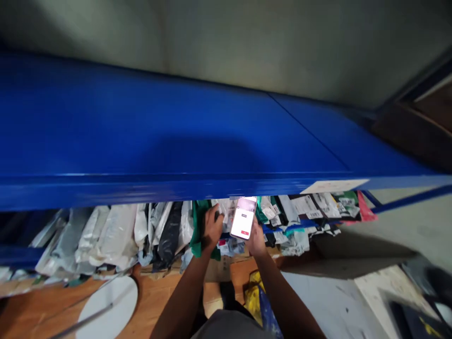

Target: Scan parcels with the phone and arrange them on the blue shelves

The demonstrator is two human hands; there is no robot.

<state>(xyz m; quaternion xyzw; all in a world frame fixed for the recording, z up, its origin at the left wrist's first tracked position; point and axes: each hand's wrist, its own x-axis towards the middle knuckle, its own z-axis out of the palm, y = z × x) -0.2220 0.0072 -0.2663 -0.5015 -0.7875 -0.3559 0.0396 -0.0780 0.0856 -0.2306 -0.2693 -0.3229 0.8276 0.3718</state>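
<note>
My right hand (254, 239) holds a phone (243, 218) upright, its lit screen showing a white page with a small red button. My left hand (213, 229) reaches in just left of the phone, fingers curled on a grey labelled parcel (226, 212) that stands in a packed row on the lower shelf. A green bag (198, 225) hangs beside that hand. The row of plastic mail bags (116, 235) in white, grey and black fills the shelf to the left. More labelled parcels (310, 209) lie to the right.
A wide blue metal shelf (176, 141) spans the view above the parcels and hides their upper parts. Below are brown cardboard boxes (226, 270), a white round disc (109, 308), a yellow bag (254, 294) and grey floor (406, 226) at the right.
</note>
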